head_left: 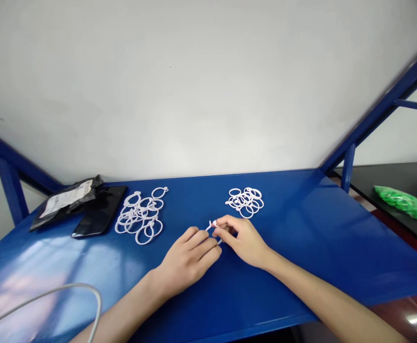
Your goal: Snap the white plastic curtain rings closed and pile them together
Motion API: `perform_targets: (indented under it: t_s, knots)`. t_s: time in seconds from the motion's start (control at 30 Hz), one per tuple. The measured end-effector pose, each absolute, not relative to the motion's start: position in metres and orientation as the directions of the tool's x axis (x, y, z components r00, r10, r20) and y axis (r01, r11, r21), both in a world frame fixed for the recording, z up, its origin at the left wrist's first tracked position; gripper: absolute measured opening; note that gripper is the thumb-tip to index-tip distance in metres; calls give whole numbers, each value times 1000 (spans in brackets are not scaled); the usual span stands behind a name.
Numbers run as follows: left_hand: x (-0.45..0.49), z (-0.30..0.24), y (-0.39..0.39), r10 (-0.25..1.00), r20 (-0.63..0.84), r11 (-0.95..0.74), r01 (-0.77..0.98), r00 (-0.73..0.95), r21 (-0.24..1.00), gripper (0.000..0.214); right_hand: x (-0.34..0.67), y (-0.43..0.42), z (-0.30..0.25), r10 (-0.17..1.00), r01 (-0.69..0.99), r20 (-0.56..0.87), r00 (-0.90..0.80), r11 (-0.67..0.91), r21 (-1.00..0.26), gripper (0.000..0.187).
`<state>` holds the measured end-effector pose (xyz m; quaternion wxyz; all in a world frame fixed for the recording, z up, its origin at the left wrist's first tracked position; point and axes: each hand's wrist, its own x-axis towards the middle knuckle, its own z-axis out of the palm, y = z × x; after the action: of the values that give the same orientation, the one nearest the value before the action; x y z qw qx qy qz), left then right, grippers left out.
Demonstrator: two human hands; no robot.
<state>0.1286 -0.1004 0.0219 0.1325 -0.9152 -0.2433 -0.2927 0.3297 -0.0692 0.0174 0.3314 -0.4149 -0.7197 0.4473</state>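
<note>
Both hands meet over the middle of a blue table [179,309], at one white plastic ring [208,227]. My left hand [190,257] is closed round the ring's left and lower side, hiding most of it. With thumb and index finger, my right hand [242,238] pinches the small knob-like end at its top right. A pile of similar white rings with small end loops [140,214] lies to the left of my hands. Beyond my right hand is a second, smaller pile of white rings [246,200].
At the far left, a black plastic package [68,197] with a white label rests partly on a dark flat phone-like object [99,214]. A pale cable [72,286] curves across the lower left. On a dark surface at right lies a clear bag of green pieces [404,202]. Blue frame bars flank the table.
</note>
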Motion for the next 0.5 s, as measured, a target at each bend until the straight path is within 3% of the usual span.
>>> perform_targets:
  t_s: [0.1,0.2,0.3,0.5]
  knots:
    - [129,18,-100,380,673,-852,523,635,-12,14,330,-70,19,907,282,110,-406,239,-929,13]
    - [129,12,-97,519,751,-775,595,408,212,16,331,-70,19,910,284,130,-395,255,-924,13]
    - [128,10,-94,699,680,-631,639,223,440,13,333,-71,19,895,296,164,-414,303,-906,13]
    - [124,8,-91,822,513,-559,521,246,645,9,334,-73,19,861,319,225,-457,394,-862,12]
